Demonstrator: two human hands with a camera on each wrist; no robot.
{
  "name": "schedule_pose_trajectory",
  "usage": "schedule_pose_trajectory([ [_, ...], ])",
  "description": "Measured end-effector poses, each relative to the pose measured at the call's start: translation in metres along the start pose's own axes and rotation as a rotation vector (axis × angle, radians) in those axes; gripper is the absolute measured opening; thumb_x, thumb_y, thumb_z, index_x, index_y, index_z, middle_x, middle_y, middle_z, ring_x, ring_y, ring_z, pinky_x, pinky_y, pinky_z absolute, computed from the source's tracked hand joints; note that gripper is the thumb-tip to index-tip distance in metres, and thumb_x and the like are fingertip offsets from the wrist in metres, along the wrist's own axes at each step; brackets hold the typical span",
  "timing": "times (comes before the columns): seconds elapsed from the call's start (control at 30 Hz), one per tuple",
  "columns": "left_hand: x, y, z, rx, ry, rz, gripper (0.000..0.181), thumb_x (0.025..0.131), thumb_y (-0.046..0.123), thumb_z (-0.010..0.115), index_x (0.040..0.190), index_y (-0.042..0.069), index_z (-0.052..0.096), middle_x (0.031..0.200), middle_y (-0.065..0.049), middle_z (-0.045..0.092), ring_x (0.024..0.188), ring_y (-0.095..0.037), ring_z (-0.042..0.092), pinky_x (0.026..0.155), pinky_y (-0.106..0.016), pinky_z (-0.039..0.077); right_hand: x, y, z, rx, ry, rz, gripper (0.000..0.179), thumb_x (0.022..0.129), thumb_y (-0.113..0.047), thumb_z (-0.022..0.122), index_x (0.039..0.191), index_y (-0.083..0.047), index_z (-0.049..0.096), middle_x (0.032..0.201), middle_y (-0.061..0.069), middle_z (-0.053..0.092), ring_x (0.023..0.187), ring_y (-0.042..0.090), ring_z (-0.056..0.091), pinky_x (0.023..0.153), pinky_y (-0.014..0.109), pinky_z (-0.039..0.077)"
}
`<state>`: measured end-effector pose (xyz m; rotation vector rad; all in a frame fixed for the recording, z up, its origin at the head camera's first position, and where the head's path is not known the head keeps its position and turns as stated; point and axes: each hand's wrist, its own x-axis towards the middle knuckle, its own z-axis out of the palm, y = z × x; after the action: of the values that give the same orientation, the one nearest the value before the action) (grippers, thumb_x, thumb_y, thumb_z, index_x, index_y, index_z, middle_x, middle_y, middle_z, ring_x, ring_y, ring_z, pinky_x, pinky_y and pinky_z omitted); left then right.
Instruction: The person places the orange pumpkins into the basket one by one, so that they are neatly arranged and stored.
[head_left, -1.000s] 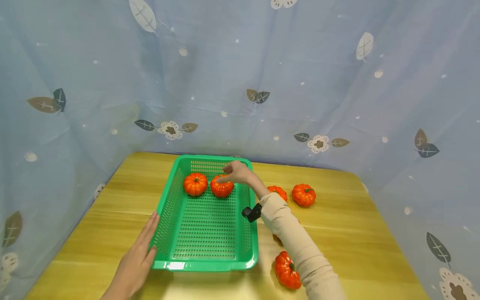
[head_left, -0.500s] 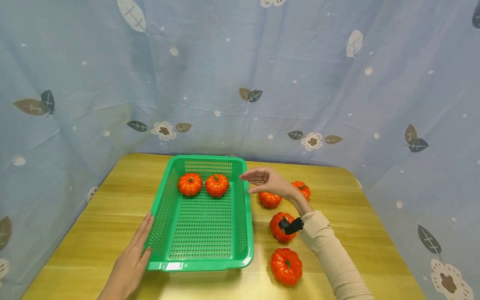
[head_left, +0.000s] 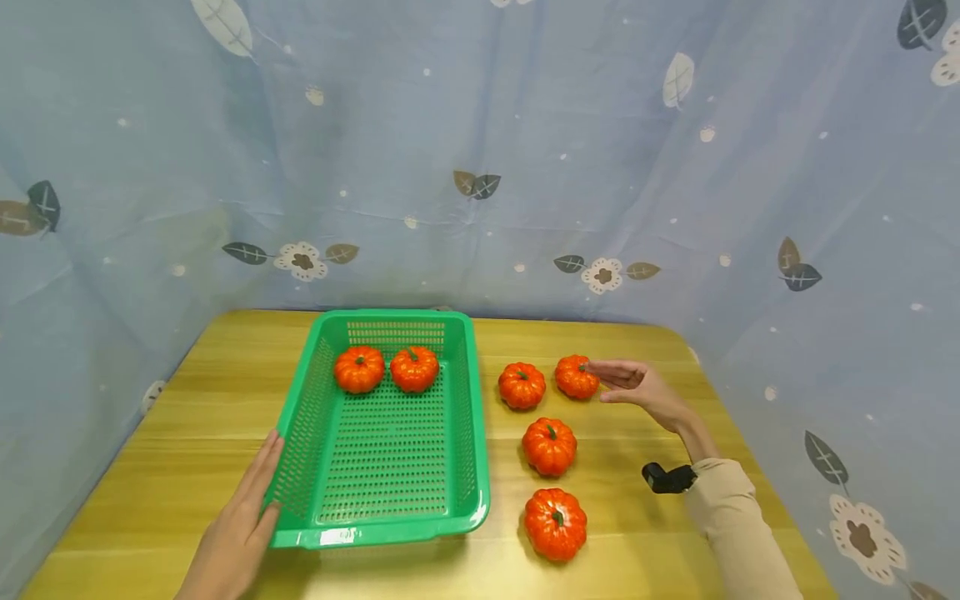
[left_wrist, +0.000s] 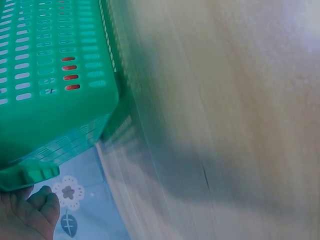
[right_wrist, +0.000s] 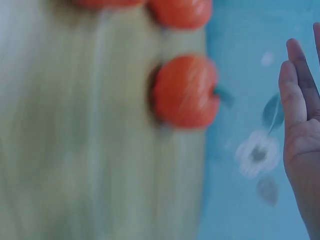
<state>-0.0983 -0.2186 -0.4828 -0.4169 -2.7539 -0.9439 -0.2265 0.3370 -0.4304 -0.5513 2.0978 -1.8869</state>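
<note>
Left hand (head_left: pixel 232 521): resting straight fingers, pressed together, against the left side of a green perforated plastic basket (head_left: pixel 482 450)
Right hand (head_left: pixel 641 392): hovering, thumb spread from the fingers, beside a glossy orange-red ribbed pumpkin with a green stem, the far-right pumpkin (head_left: pixel 575 378); whether fingertips are touching it, I cannot tell
Basket load: a left pumpkin (head_left: pixel 359 370) and its neighbour (head_left: pixel 414 371) are sitting at the far end inside
Table row: a far pumpkin (head_left: pixel 522 386), a middle pumpkin (head_left: pixel 550 447) and a near pumpkin (head_left: pixel 556 524) are lying right of the basket on a yellow wood-grain table (head_left: pixel 150 500)
Backdrop: a blue leaf-and-flower cloth (head_left: pixel 450 108) is hanging behind
</note>
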Motion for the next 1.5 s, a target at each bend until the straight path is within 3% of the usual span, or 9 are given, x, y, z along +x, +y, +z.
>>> schedule_pose_trajectory([
  [0.27, -0.004, -0.008, -0.005, 0.005, 0.003, -0.014, 0.075, 0.092, -0.001, 0.047, 0.155, 0.014, 0.009, 0.161, 0.001, 0.002, 0.135, -0.046, 0.027, 0.083, -0.075, 0.036, -0.009, 0.043, -0.037, -0.001, 0.079, 0.008, 0.060, 0.087, 0.007, 0.062, 0.141, 0.014, 0.034, 0.131, -0.009, 0.058, 0.126, 0.008, 0.049, 0.101, 0.018, 0.042],
  [0.4, -0.009, -0.012, -0.004, 0.004, 0.047, 0.030, 0.076, 0.089, -0.004, 0.048, 0.155, 0.011, 0.013, 0.161, -0.002, 0.006, 0.142, -0.011, 0.013, 0.078, -0.075, 0.038, -0.003, 0.067, -0.042, 0.005, 0.113, 0.071, 0.065, 0.088, 0.002, 0.063, 0.145, 0.008, 0.031, 0.138, -0.009, 0.052, 0.133, 0.013, 0.041, 0.109, 0.028, 0.034],
  [0.5, -0.014, -0.015, -0.001, 0.009, 0.089, 0.075, 0.078, 0.084, -0.007, 0.050, 0.154, 0.007, 0.017, 0.160, -0.008, 0.012, 0.131, 0.016, 0.004, 0.073, -0.075, 0.041, 0.003, 0.078, -0.041, -0.002, 0.128, 0.108, 0.068, 0.088, 0.002, 0.062, 0.148, 0.005, 0.028, 0.151, 0.006, 0.038, 0.140, 0.025, 0.028, 0.113, 0.040, 0.023],
  [0.53, -0.015, -0.016, 0.000, 0.013, 0.097, 0.090, 0.078, 0.083, -0.007, 0.050, 0.153, 0.005, 0.018, 0.160, -0.009, 0.013, 0.130, 0.018, 0.003, 0.071, -0.074, 0.042, 0.005, 0.080, -0.041, 0.005, 0.134, 0.114, 0.070, 0.088, 0.003, 0.062, 0.148, 0.005, 0.027, 0.153, 0.010, 0.032, 0.141, 0.028, 0.024, 0.114, 0.041, 0.022],
  [0.63, -0.016, -0.017, 0.002, 0.015, 0.095, 0.103, 0.078, 0.082, -0.008, 0.051, 0.153, 0.004, 0.019, 0.159, -0.012, 0.015, 0.130, 0.020, 0.003, 0.068, -0.073, 0.044, 0.009, 0.086, -0.043, 0.000, 0.147, 0.128, 0.075, 0.087, 0.004, 0.063, 0.150, 0.003, 0.022, 0.156, 0.023, 0.014, 0.143, 0.035, 0.011, 0.114, 0.046, 0.017],
  [0.87, -0.013, -0.016, 0.003, 0.017, 0.076, 0.088, 0.081, 0.083, -0.007, 0.052, 0.154, 0.007, 0.017, 0.160, -0.007, 0.013, 0.128, 0.021, 0.003, 0.063, -0.069, 0.047, 0.015, 0.097, -0.047, 0.019, 0.094, 0.126, 0.094, 0.083, 0.008, 0.066, 0.153, -0.002, 0.003, 0.158, 0.021, -0.005, 0.143, 0.037, -0.005, 0.115, 0.046, 0.009],
  [1.03, -0.010, -0.012, 0.003, 0.020, 0.078, 0.081, 0.079, 0.083, -0.007, 0.051, 0.154, 0.007, 0.018, 0.161, -0.004, 0.011, 0.128, 0.020, 0.003, 0.066, -0.072, 0.046, 0.024, 0.101, -0.043, -0.037, 0.095, 0.142, 0.101, 0.080, 0.005, 0.071, 0.153, -0.003, 0.002, 0.158, 0.022, -0.005, 0.144, 0.038, -0.005, 0.116, 0.050, 0.006],
  [1.27, -0.006, -0.007, 0.002, 0.021, 0.072, 0.057, 0.078, 0.085, -0.006, 0.050, 0.154, 0.010, 0.017, 0.161, -0.006, 0.012, 0.128, 0.018, 0.004, 0.072, -0.073, 0.044, 0.037, 0.100, -0.038, -0.069, 0.103, 0.156, 0.102, 0.079, 0.004, 0.073, 0.154, -0.006, 0.003, 0.159, 0.021, -0.002, 0.145, 0.037, -0.001, 0.117, 0.050, 0.010],
  [1.5, 0.000, -0.002, 0.003, 0.018, 0.047, 0.044, 0.077, 0.088, -0.004, 0.051, 0.155, 0.012, 0.015, 0.161, -0.001, 0.009, 0.131, 0.013, 0.005, 0.077, -0.073, 0.042, 0.047, 0.102, -0.035, -0.090, 0.126, 0.200, 0.102, 0.077, 0.005, 0.074, 0.155, -0.008, 0.009, 0.158, 0.020, 0.010, 0.142, 0.040, 0.016, 0.112, 0.051, 0.027],
])
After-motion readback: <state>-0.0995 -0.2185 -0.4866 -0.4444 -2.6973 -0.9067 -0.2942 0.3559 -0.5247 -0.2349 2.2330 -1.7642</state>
